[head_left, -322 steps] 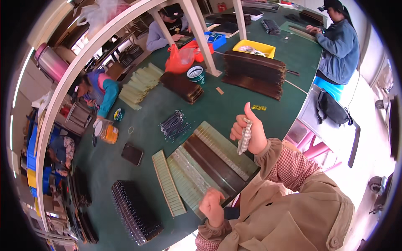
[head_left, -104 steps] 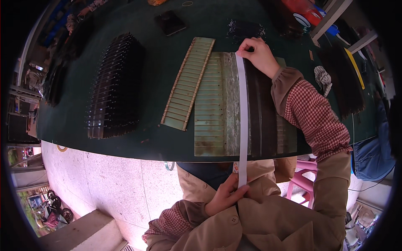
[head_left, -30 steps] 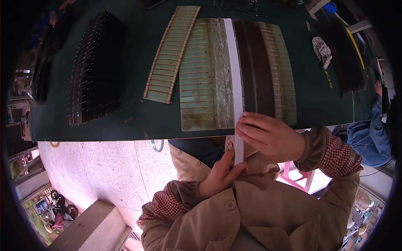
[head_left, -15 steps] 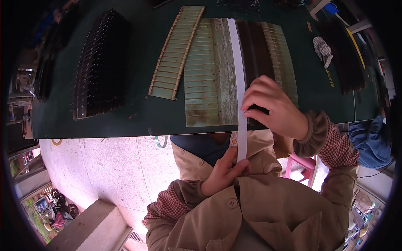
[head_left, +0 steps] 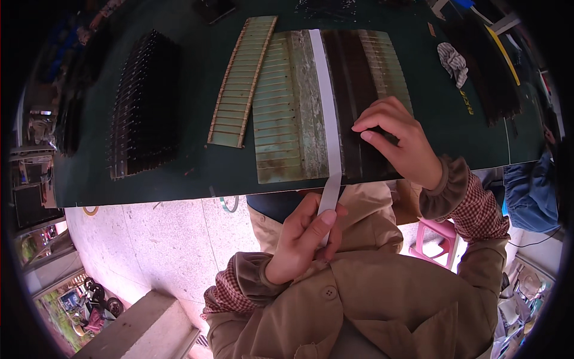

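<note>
- Below the middle of the frame, the left hand point(head_left: 302, 239) pinches the lower end of a long white strip point(head_left: 324, 113) between thumb and fingers, just off the near edge of the counter point(head_left: 179, 173), seemingly to keep the strip taut and straight.
- From there the white strip runs up the centre of the frame, lying along the seam between a weathered green slatted panel point(head_left: 284, 107) and a dark brown slatted panel point(head_left: 359, 90), so it appears to be laid as a band joining the two.
- At centre right, the right hand point(head_left: 397, 140) grasps nothing: its fingers are bent and the fingertips point(head_left: 362, 128) press down on the dark brown slatted panel just beside the strip, which likely steadies the panel.
- Toward the upper left of the panels, a narrower green slatted piece point(head_left: 242, 84) lies tilted and slightly apart, as if set aside within reach.
- Farther left, a stack of black ribbed pieces point(head_left: 143, 107) sits well apart from the hands.
- At the upper right, a crumpled checked cloth point(head_left: 453, 60) rests on the counter near another dark panel point(head_left: 487, 66).
- Under everything, the counter has a dark green top that ends in a straight near edge.
- Beyond that edge, in the lower left, a pale speckled floor point(head_left: 155, 239) shows, and a pink stool point(head_left: 433, 236) stands at the right by the person's sleeve.
</note>
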### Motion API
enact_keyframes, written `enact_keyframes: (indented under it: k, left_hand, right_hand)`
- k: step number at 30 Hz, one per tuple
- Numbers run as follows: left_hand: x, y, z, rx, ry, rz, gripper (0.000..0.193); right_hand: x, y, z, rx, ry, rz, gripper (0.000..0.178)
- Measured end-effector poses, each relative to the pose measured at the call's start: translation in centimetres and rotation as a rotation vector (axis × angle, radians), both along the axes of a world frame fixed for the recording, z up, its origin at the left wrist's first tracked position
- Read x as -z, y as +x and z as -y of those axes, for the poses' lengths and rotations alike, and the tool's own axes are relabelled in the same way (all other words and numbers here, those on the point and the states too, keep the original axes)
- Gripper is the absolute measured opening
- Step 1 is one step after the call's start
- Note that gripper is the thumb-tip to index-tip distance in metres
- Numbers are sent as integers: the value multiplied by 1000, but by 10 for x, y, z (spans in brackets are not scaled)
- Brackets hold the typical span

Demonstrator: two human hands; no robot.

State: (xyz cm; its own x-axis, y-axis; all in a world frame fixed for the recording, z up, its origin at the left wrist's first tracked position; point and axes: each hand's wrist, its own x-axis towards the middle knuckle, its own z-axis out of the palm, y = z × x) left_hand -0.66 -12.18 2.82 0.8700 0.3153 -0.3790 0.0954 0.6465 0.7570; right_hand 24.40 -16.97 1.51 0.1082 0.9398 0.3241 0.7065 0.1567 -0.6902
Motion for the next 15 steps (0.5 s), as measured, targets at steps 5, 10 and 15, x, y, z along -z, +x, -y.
enact_keyframes:
  k: [5,10,15]
  left_hand:
    - [-13,8,-8,-45,40,-1,28]
    - [-21,10,-21,-84,-41,-10,28]
    - [-22,5,-19,-27,-18,-25,26]
  right_hand:
    - [6,6,10,17,21,-36,17]
    - [12,8,15,7,40,-47,16]
    - [14,7,18,-7,61,-68,16]
